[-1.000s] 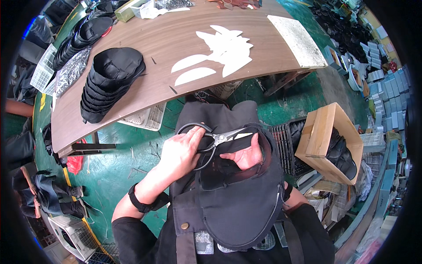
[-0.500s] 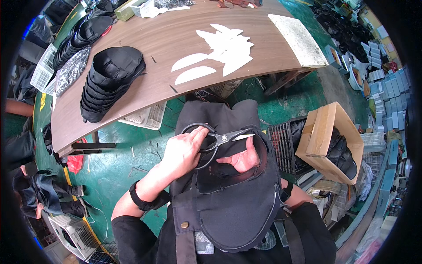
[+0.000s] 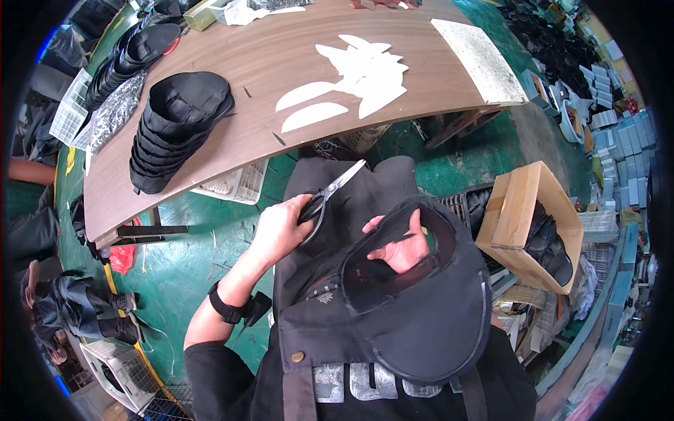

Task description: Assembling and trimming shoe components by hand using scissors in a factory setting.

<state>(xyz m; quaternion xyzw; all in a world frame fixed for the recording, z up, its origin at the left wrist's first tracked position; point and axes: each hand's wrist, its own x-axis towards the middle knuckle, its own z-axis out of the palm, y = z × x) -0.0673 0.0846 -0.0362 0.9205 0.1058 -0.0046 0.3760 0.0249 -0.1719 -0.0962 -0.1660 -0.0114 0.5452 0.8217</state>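
Black fabric cap piece (image 3: 414, 309), soft and light, over the lap, right hand (image 3: 401, 247) fingers curled inside its opening; left hand (image 3: 281, 228) closed around metal scissors (image 3: 328, 196); best held by stiffer rim.

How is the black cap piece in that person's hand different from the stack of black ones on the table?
The cap piece is a single one, held over the lap on the right hand; the stack of cap pieces holds many, nested, lying untouched on the wooden table. The held one shows its hollow inside; the stacked ones show rounded outsides. Both are black fabric.
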